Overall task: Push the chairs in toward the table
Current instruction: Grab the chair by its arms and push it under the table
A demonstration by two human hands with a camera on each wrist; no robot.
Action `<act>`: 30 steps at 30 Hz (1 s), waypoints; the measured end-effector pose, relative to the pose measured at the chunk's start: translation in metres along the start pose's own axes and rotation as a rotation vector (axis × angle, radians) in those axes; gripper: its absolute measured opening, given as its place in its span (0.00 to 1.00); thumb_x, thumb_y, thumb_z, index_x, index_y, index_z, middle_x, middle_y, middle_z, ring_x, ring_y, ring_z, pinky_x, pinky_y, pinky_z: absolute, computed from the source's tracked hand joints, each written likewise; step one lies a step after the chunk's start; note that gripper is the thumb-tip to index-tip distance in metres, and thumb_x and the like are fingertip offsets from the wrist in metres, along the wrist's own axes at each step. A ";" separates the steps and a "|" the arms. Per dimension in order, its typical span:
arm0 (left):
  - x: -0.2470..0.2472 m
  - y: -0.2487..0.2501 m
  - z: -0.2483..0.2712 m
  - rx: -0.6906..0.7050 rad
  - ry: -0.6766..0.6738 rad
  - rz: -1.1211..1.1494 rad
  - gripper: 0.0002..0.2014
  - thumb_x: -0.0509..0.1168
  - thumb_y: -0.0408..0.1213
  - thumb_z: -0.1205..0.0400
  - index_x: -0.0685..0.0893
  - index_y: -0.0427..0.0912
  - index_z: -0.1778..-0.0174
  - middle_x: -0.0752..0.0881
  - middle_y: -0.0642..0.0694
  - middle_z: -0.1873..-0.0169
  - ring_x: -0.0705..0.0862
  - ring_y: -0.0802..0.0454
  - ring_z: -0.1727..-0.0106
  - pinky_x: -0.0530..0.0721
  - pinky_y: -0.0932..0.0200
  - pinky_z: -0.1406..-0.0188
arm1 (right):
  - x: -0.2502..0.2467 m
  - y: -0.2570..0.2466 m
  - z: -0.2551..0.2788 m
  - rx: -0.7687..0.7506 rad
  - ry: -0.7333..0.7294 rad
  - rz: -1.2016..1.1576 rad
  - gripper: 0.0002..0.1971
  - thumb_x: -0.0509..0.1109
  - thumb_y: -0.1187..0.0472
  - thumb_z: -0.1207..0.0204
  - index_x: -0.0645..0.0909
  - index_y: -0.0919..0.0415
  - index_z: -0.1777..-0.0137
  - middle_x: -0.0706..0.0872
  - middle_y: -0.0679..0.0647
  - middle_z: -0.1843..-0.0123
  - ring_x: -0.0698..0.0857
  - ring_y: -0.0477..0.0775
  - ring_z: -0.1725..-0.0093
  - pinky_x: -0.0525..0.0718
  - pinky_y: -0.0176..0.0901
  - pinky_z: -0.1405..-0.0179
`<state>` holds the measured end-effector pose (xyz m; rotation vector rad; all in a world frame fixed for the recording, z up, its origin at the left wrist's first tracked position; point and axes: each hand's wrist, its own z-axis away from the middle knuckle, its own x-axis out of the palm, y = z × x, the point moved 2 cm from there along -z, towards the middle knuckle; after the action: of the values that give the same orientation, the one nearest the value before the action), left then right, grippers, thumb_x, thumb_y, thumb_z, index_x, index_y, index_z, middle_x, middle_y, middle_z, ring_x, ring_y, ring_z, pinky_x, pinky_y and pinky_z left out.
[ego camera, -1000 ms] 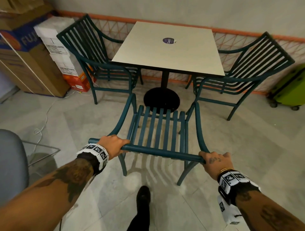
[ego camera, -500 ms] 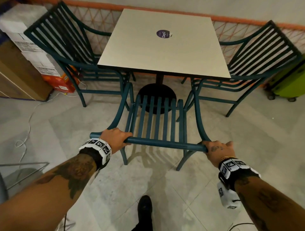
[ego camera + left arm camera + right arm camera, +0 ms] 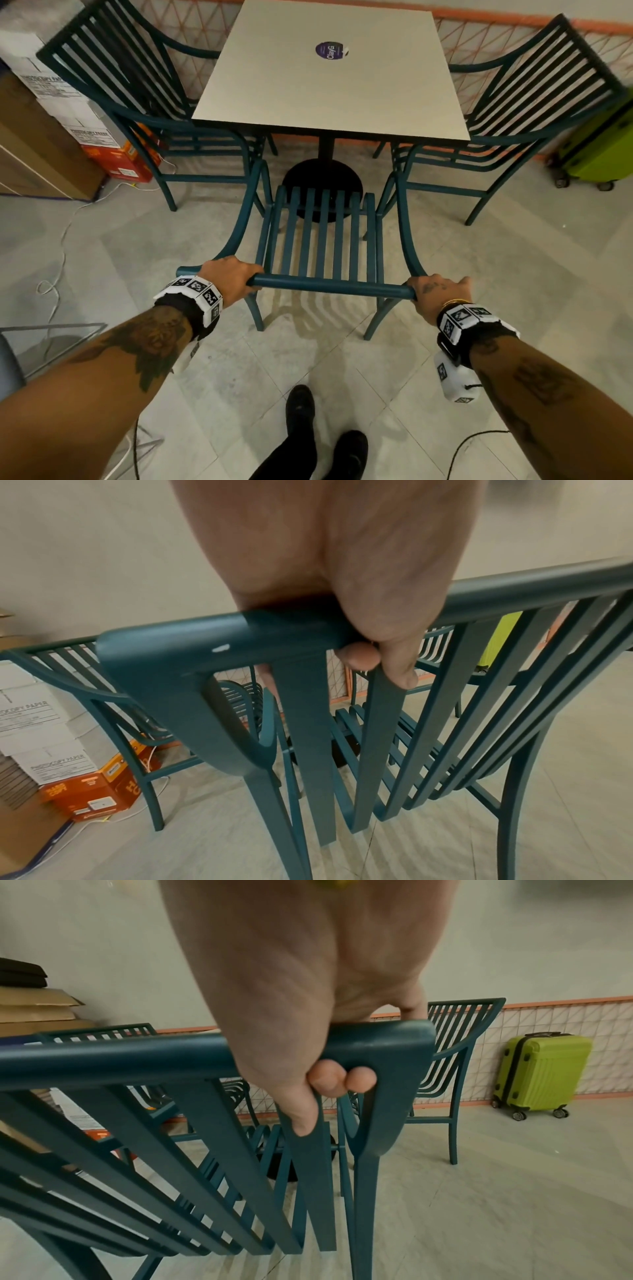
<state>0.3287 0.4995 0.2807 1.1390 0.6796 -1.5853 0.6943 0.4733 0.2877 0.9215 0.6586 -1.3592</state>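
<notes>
A teal slatted chair stands in front of me, facing a square beige table on a black pedestal. My left hand grips the left end of the chair's top rail, fingers curled under it. My right hand grips the right end of the same rail, thumb and fingertips wrapped round it. The chair's front edge is near the black base, short of the tabletop. Two more teal chairs sit at the table's left side and right side.
Stacked paper boxes and cardboard stand at the left, with a white cable on the tiled floor. A lime green suitcase stands by the wall at right. My black shoes are behind the chair. A grey chair edge is at lower left.
Both hands have pushed the chair forward toward the table; its seat now reaches the black base. I have stepped closer, and a second shoe has come into view.
</notes>
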 end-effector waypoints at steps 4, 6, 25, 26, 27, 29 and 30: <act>-0.003 0.002 -0.002 -0.017 -0.050 -0.021 0.11 0.59 0.51 0.17 0.80 0.57 0.41 0.79 0.53 0.61 0.78 0.50 0.58 0.76 0.54 0.60 | 0.001 0.001 0.000 -0.003 -0.006 0.001 0.11 0.62 0.60 0.19 0.79 0.45 0.43 0.85 0.50 0.52 0.84 0.57 0.52 0.67 0.69 0.33; -0.003 0.003 -0.005 -0.018 -0.056 -0.034 0.11 0.59 0.51 0.17 0.80 0.57 0.41 0.79 0.52 0.61 0.78 0.50 0.58 0.77 0.53 0.59 | -0.002 0.003 -0.003 -0.007 0.004 0.012 0.12 0.61 0.61 0.19 0.79 0.44 0.42 0.84 0.50 0.51 0.84 0.57 0.52 0.67 0.68 0.34; -0.012 0.001 -0.045 -0.006 -0.023 -0.034 0.13 0.58 0.53 0.16 0.80 0.55 0.41 0.81 0.50 0.61 0.80 0.48 0.59 0.78 0.52 0.61 | -0.020 0.015 -0.037 0.021 0.043 0.005 0.08 0.65 0.59 0.19 0.81 0.45 0.46 0.84 0.48 0.56 0.80 0.55 0.59 0.67 0.68 0.34; -0.013 0.001 -0.045 -0.001 -0.016 -0.030 0.12 0.58 0.53 0.16 0.80 0.55 0.41 0.81 0.50 0.61 0.80 0.48 0.59 0.77 0.52 0.61 | -0.020 0.015 -0.036 0.023 0.043 0.006 0.08 0.65 0.59 0.19 0.80 0.45 0.46 0.84 0.48 0.57 0.80 0.55 0.59 0.67 0.68 0.34; -0.013 0.001 -0.044 0.000 -0.017 -0.021 0.12 0.58 0.53 0.16 0.80 0.55 0.41 0.80 0.50 0.62 0.79 0.48 0.60 0.76 0.53 0.61 | -0.019 0.015 -0.036 0.023 0.040 0.005 0.08 0.65 0.59 0.19 0.80 0.45 0.46 0.84 0.48 0.57 0.80 0.55 0.59 0.67 0.68 0.34; -0.013 0.002 -0.041 0.000 -0.006 -0.001 0.12 0.59 0.52 0.16 0.80 0.54 0.42 0.79 0.51 0.63 0.79 0.48 0.60 0.74 0.53 0.62 | -0.019 0.014 -0.033 0.019 0.046 0.003 0.07 0.65 0.59 0.19 0.80 0.46 0.46 0.83 0.48 0.58 0.80 0.56 0.59 0.67 0.67 0.34; -0.014 0.003 -0.041 -0.002 0.007 0.006 0.11 0.59 0.52 0.17 0.80 0.54 0.43 0.79 0.51 0.63 0.79 0.49 0.61 0.74 0.53 0.62 | -0.020 0.014 -0.031 0.018 0.053 0.002 0.07 0.65 0.60 0.19 0.79 0.46 0.46 0.83 0.49 0.58 0.80 0.56 0.59 0.67 0.66 0.35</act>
<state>0.3451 0.5392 0.2777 1.1444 0.6813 -1.5757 0.7095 0.5101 0.2910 0.9752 0.6859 -1.3446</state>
